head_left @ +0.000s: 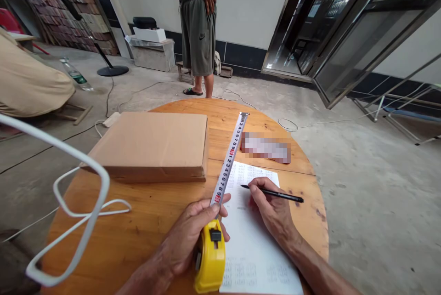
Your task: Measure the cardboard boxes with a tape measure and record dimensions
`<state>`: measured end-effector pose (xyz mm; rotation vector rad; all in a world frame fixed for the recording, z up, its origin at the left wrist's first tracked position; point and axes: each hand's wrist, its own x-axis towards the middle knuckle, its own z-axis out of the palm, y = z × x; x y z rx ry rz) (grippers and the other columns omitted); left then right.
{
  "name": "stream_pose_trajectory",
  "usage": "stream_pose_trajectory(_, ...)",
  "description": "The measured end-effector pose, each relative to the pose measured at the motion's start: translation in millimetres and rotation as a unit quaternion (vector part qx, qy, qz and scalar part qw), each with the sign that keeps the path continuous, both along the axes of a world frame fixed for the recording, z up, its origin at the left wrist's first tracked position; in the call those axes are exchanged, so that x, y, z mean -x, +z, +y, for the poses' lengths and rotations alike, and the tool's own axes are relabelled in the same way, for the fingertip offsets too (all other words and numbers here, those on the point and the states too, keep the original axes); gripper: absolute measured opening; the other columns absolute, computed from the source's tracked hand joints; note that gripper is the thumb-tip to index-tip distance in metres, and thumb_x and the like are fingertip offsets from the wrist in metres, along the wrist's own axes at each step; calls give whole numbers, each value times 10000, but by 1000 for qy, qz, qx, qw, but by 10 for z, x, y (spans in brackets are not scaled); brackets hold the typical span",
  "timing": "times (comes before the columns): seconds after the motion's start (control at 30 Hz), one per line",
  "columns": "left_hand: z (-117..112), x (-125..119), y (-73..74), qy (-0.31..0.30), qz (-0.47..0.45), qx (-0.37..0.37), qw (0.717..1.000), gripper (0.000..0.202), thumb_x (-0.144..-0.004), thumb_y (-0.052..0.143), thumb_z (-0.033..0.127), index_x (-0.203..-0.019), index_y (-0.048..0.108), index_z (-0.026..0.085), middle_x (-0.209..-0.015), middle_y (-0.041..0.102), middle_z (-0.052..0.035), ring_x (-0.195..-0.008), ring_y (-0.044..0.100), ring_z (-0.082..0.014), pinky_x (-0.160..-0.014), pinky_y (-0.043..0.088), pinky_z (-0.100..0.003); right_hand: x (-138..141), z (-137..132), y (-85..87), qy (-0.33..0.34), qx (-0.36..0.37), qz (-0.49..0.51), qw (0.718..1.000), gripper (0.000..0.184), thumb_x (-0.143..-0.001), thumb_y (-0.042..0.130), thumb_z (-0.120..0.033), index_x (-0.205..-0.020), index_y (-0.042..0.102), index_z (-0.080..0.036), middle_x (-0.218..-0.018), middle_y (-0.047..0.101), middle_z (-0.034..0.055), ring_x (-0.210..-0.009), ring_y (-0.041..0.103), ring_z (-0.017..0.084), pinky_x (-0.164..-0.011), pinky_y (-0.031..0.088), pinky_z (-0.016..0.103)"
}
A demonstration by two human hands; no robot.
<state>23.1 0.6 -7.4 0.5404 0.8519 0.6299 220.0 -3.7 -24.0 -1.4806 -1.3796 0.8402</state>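
My left hand (193, 230) is closed around a yellow tape measure (212, 258), the thumb pressing on its blade near the 20 mark. The silver blade (229, 161) is drawn out and slants away across the wooden table, its hooked end near the far rim. In my right hand (272, 207) is a slim black pen (275, 192), tip pointing left above a sheet of paper (257, 244). Rows of small writing show on the sheet, too faint to read. The right hand rests over the paper's right side.
A flat cardboard box (151, 143) lies on the round table (138, 226). Right of the blade is a pixelated item (265, 146). A white bent tube frame (99, 194) juts in at left. Beyond the table a person (198, 28) stands; cables cross the concrete floor (365, 171).
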Motion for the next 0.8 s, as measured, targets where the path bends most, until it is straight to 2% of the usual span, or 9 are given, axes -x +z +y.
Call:
stream_pose_trajectory(0.13,8,24,-21,-5,-6,18,1000,207,-856,558,331,-824,610,134,-662,674,-56,-497,547,-96,-483,373,-187,11,12,-35,8,6,-42,999,194,-893,479,-329,-771,555,-198,-547,488,-39,-484,456,107,-471,371,225)
stream_pose_trajectory(0.23,16,42,-20,-10,-1,34,999,228,-860,551,328,-933,616,122,-585,638,-34,-483,540,-99,-470,362,-182,14,16,-10,7,0,-63,998,199,-891,476,-320,-783,581,-189,-564,500,-32,-487,444,105,-477,363,230)
stream_pose_trajectory(0.33,28,34,-12,-19,5,37,999,232,-865,544,333,-942,606,124,-599,645,-45,-479,535,-97,-475,363,-187,20,26,5,8,-17,-78,997,192,-887,477,-297,-801,606,-184,-615,539,-16,-511,448,107,-485,362,231)
stream_pose_trajectory(0.5,57,-42,-26,-33,3,16,999,207,-873,517,349,-820,567,155,-761,711,-111,-461,528,-87,-451,347,-185,47,42,-10,6,-64,-127,990,152,-872,486,-226,-798,610,-179,-641,569,-5,-542,469,113,-505,370,232)
stream_pose_trajectory(0.8,47,-55,-40,-31,8,28,999,201,-870,516,354,-809,552,165,-693,709,-95,-450,510,-84,-459,349,-179,45,59,-21,29,-79,-147,986,135,-882,479,-182,-838,606,-185,-700,602,-3,-613,536,115,-576,418,229)
